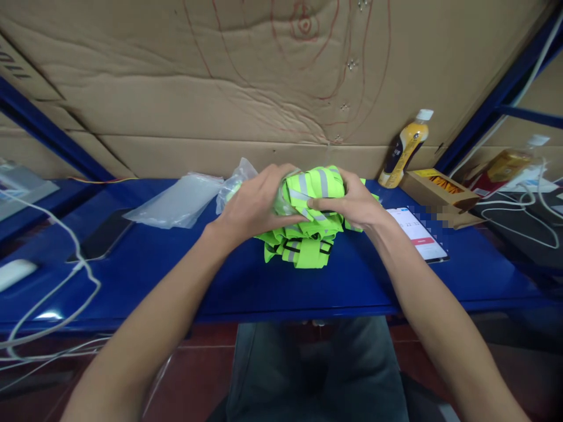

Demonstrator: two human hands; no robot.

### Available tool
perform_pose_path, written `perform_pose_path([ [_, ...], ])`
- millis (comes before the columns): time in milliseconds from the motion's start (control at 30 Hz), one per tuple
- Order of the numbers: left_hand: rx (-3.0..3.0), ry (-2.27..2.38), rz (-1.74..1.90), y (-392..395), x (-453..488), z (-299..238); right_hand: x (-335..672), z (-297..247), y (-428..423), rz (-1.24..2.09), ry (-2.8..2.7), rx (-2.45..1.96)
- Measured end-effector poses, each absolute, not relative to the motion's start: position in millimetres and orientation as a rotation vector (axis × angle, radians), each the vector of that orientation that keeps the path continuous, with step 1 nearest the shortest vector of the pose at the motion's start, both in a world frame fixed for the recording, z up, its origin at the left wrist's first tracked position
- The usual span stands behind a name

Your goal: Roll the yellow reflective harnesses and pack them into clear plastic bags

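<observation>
The left hand [255,202] curls round a clear plastic bag [233,183] at one end of a green cloth bundle [323,183] while the right hand [354,204] grips the other, seemingly to keep it rolled, at the middle of a shiny blue table [176,290] backed by creased cardboard [176,111].

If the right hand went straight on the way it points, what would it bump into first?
The neon-green striped bundle, it seems: the right hand touches it, though depth is hard to judge.
</observation>
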State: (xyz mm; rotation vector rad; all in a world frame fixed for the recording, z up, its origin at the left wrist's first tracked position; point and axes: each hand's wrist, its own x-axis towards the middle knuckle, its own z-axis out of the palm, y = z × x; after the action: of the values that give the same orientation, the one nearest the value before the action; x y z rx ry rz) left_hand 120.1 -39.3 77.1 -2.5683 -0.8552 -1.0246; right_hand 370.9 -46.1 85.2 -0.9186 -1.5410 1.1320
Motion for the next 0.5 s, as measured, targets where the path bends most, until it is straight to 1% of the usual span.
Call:
perform_pose_path([
  [167, -2.621, -0.798, -0.857, -40.5, 124.4, 78.9, 369.4, 82.8, -45.9, 1.071, -1.474, -0.978],
  [233, -2.609, -0.774, -0.800, -40.7, 127.1, 81.3, 367.4, 81.5, -44.8, 1.092, -1.406, -0.973],
  [333, -2.511, -0.870, -0.738, -40.1, 131.8, 83.0, 363.5, 82.4, -43.4, 1.145, -1.342, -0.947],
  [500, -2.493, -0.890, -0.798, -39.8, 134.7, 77.6, 361.6, 88.4, -46.1, 1.087, -1.402, -0.928],
])
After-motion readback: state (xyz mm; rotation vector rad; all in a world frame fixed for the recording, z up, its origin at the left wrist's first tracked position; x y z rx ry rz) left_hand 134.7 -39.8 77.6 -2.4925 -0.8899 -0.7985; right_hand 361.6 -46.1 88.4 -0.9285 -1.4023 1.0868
